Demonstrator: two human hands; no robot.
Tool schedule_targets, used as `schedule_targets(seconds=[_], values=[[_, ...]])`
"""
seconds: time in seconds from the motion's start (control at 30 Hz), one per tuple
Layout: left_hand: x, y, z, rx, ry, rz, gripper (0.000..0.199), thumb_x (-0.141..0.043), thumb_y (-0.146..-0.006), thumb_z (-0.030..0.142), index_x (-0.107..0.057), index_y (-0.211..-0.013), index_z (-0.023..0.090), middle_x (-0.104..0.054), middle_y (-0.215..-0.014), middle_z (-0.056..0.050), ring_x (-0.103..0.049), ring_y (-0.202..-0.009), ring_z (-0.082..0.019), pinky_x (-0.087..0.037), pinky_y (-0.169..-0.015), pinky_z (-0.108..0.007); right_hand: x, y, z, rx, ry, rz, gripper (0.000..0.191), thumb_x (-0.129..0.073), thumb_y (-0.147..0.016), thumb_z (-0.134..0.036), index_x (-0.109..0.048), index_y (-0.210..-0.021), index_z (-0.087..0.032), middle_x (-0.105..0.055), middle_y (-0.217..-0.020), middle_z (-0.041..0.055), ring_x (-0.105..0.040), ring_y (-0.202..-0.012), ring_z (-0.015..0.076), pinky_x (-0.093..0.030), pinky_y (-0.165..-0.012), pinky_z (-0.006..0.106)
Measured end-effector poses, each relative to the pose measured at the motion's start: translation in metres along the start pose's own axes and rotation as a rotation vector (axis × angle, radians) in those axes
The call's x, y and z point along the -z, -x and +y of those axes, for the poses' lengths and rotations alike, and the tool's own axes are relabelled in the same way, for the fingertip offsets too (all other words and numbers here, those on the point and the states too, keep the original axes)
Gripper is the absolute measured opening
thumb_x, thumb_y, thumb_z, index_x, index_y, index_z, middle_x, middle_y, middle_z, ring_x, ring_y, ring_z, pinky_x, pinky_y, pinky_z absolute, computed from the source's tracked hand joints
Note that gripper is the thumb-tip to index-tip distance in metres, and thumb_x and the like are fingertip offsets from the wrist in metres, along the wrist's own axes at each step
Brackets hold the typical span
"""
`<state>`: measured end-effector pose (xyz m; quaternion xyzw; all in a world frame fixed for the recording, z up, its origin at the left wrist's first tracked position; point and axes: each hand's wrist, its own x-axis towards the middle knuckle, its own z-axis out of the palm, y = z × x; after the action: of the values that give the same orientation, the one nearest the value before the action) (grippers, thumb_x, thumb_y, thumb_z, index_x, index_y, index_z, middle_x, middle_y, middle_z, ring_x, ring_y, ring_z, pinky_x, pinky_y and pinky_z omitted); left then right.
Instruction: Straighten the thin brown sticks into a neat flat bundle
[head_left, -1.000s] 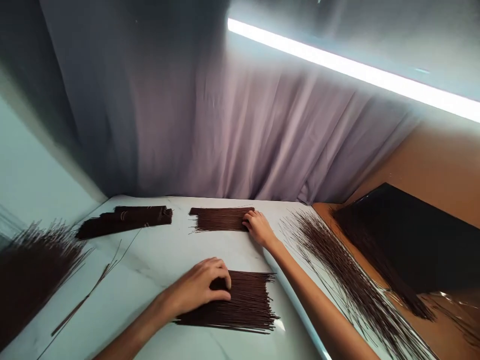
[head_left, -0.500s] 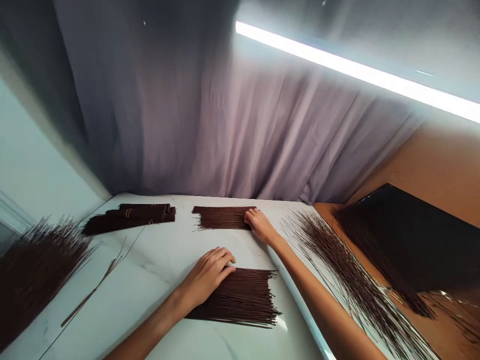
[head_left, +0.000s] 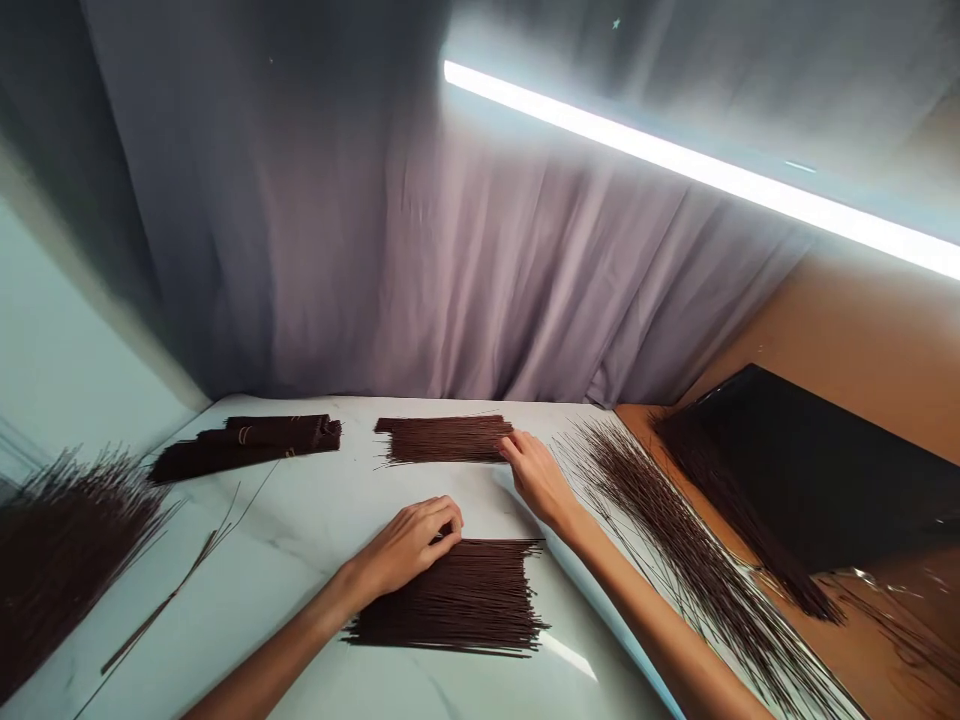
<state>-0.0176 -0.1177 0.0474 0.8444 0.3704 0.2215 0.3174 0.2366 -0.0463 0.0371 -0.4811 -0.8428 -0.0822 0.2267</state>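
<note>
Two rows of thin dark-brown sticks, possibly incense sticks, lie flat on the table, one behind the other. My left hand (head_left: 417, 540) rests over the upper left of the near row (head_left: 480, 600), its fingers curled and the thumb close to the fingertips at the row's far edge. What lies between them is hidden. At the right end of the far row (head_left: 446, 440), my right hand (head_left: 536, 475) has its thumb and fingers pinched together on the stick ends. How many sticks it grips cannot be seen.
Banded dark bundles (head_left: 255, 440) lie at the back left. A large pile of sticks (head_left: 67, 560) fills the left edge, with a few loose sticks (head_left: 169, 600) beside it. More sticks (head_left: 675, 540) lie at right, near a black sheet (head_left: 825, 470). A curtain (head_left: 465, 300) hangs behind.
My right hand has moved slightly right, from on top of the far row to its end. My left hand has shifted a little left over the near row. The view has turned slightly.
</note>
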Motion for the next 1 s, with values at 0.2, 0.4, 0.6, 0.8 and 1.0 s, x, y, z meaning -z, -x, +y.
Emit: schedule_targets(seconds=[0.2, 0.4, 0.6, 0.8, 1.0], values=[[0.012, 0.004, 0.003, 0.029, 0.093, -0.028, 0.019, -0.043, -0.105, 0.029, -0.057, -0.093, 0.024, -0.064, -0.102, -0.001, -0.060, -0.090, -0.018, -0.045, -0.085, -0.028, 0.031, 0.038, -0.020, -0.109, -0.198, 0.120, 0.017, -0.035, -0.104, -0.013, -0.049, -0.100, -0.020, -0.058, -0.096, 0.0074, -0.056, -0.086, 0.0206, -0.048, -0.077, 0.032], [0.021, 0.006, 0.024, 0.130, 0.232, 0.142, 0.022, -0.034, -0.108, 0.036, -0.052, -0.102, 0.024, -0.061, -0.103, -0.002, -0.057, -0.089, -0.018, -0.044, -0.084, -0.029, 0.063, 0.086, -0.069, -0.295, -0.427, 0.285, 0.010, -0.037, -0.108, -0.024, -0.045, -0.102, -0.022, -0.054, -0.084, -0.0001, -0.058, -0.073, 0.0146, -0.049, -0.068, 0.026], [0.011, 0.016, 0.052, 0.258, 0.382, 0.134, 0.035, -0.033, -0.108, 0.045, -0.058, -0.095, 0.024, -0.063, -0.105, -0.001, -0.054, -0.097, -0.019, -0.038, -0.090, -0.030, 0.062, 0.102, -0.089, -0.359, -0.364, 0.485, 0.007, -0.042, -0.106, -0.023, -0.047, -0.103, -0.021, -0.050, -0.081, -0.0016, -0.053, -0.063, 0.0128, -0.047, -0.062, 0.026], [-0.006, 0.016, 0.053, 0.329, 0.525, 0.118, 0.035, -0.038, -0.105, 0.052, -0.058, -0.108, 0.024, -0.041, -0.057, 0.009, -0.037, -0.057, -0.014, -0.034, -0.058, -0.025, 0.042, 0.108, -0.095, -0.307, -0.377, 0.282, 0.010, -0.037, -0.107, -0.020, -0.046, -0.104, -0.022, -0.056, -0.085, 0.0010, -0.061, -0.068, 0.0145, -0.049, -0.062, 0.026], [-0.008, 0.011, 0.054, 0.305, 0.711, 0.132, 0.034, -0.045, -0.101, 0.050, -0.061, -0.105, 0.020, -0.051, -0.080, 0.003, -0.035, -0.061, -0.011, -0.031, -0.054, -0.021, 0.029, 0.116, -0.095, -0.312, -0.354, 0.179, 0.010, -0.037, -0.107, -0.021, -0.045, -0.102, -0.023, -0.059, -0.085, 0.0025, -0.066, -0.073, 0.0177, -0.051, -0.062, 0.028]])
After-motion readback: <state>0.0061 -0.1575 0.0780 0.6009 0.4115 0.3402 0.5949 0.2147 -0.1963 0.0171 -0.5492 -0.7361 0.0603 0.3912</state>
